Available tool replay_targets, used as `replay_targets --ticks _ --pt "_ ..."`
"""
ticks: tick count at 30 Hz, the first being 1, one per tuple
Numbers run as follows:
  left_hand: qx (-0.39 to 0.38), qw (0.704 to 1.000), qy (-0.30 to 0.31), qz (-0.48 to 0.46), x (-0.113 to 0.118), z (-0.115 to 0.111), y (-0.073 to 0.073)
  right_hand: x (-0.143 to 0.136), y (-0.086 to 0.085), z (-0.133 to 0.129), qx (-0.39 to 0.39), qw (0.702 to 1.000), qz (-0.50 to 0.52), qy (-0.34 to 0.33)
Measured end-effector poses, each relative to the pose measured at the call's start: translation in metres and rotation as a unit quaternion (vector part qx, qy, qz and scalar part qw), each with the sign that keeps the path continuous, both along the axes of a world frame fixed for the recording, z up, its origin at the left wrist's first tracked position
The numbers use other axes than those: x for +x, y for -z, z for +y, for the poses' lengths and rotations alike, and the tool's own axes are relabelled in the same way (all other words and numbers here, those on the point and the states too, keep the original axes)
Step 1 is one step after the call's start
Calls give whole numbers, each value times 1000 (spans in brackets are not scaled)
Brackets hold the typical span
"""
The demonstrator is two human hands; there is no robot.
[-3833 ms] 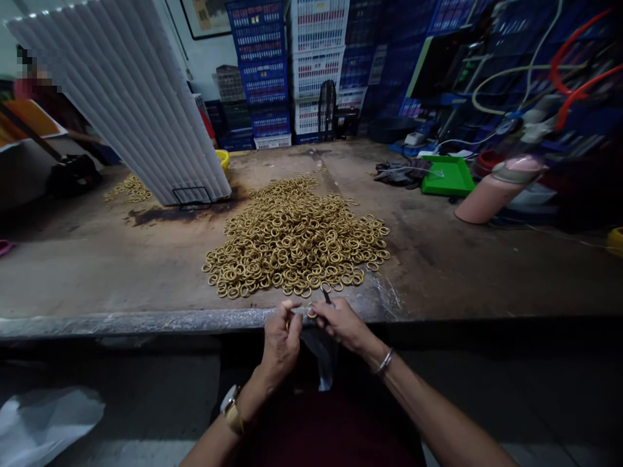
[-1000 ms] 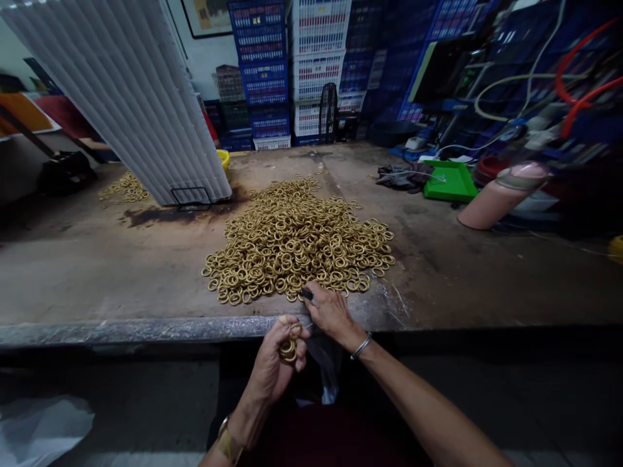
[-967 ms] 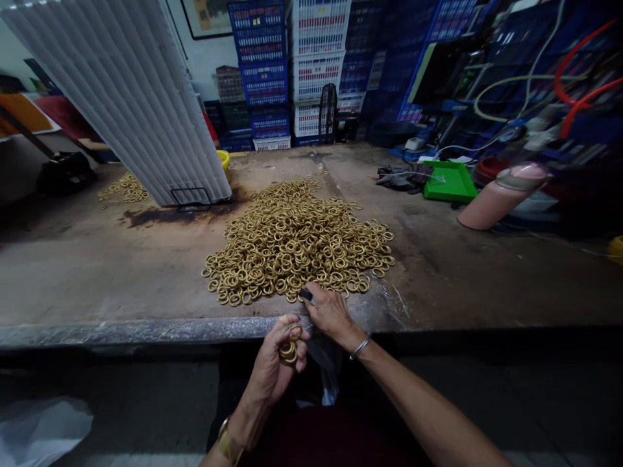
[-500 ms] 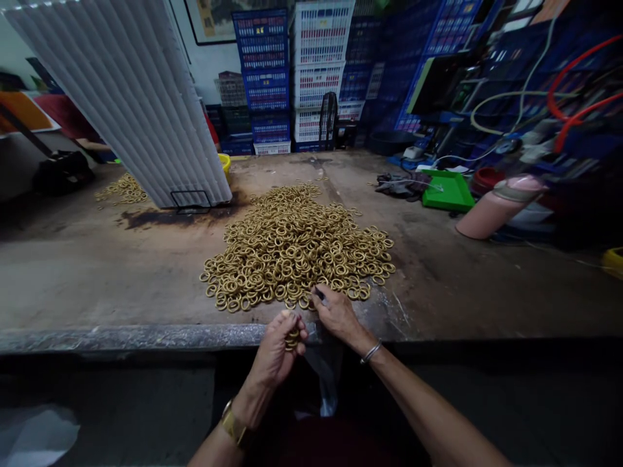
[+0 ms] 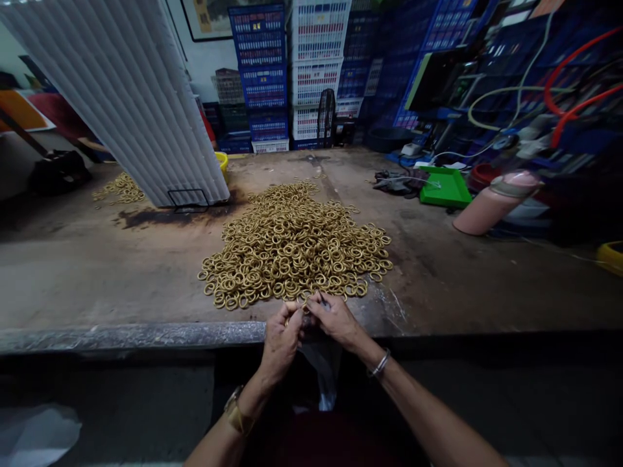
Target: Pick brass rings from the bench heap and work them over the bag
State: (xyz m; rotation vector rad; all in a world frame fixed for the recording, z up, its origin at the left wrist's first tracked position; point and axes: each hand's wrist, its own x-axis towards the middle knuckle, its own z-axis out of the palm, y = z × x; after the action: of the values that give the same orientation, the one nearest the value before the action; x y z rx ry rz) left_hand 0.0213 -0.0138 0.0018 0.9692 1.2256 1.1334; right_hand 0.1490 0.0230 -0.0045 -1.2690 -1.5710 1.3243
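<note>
A large heap of gold-coloured metal rings [image 5: 296, 246] lies on the workbench in front of me. My left hand [image 5: 281, 340] is closed on a few of these rings at the bench's front edge, its fingers hiding most of them. Close beside it, my right hand [image 5: 338, 322] is closed on a small dark tool [image 5: 323, 300], of which only a short piece shows between thumb and finger. The fingertips of both hands almost meet at one ring [image 5: 305, 310]. Which hand grips that ring I cannot tell.
A tall, leaning white corrugated panel [image 5: 141, 110] stands at the left, near a smaller ring heap [image 5: 119, 189] and a yellow container [image 5: 222, 163]. On the right are a green tray [image 5: 445, 188] and a pink bottle [image 5: 494, 202]. Stacked crates [image 5: 316, 65] stand behind.
My left hand has risen and turned, so the rings in it are now mostly hidden. My right hand has come slightly left from the heap's edge to meet it.
</note>
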Motion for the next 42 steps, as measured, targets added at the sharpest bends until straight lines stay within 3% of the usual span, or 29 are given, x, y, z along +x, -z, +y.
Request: replay_targets --ticks 6,9,13,18,22,26,32,36,39,42 --pt "-75 991 48 -103 -1 -2 2 -3 -3 0 33 999 -25 19" --pt "-85 984 58 -149 -2 -2 5 -2 -7 -3 5 1000 -9 16" --pt "-61 988 59 -131 -4 -4 9 -1 -10 -5 -56 998 36 4" --pt "-48 989 62 -122 -5 -7 8 -2 -1 -3 -84 995 45 14" --pt "-32 992 57 -106 -5 -8 8 0 4 -7 50 996 -71 33" --pt "-14 997 40 -62 -5 -8 10 1 1 -16 169 964 -199 -46" --pt "26 999 38 -18 -5 -7 12 0 0 -20 194 937 -279 -85" --pt "52 998 46 -12 -6 -14 6 4 1 -16 181 929 -305 -108" --pt "35 995 82 -53 -6 -25 -4 8 4 -10 163 915 -360 -78" --pt "-29 981 103 -162 -5 -32 -10 8 8 -5 178 905 -386 -31"
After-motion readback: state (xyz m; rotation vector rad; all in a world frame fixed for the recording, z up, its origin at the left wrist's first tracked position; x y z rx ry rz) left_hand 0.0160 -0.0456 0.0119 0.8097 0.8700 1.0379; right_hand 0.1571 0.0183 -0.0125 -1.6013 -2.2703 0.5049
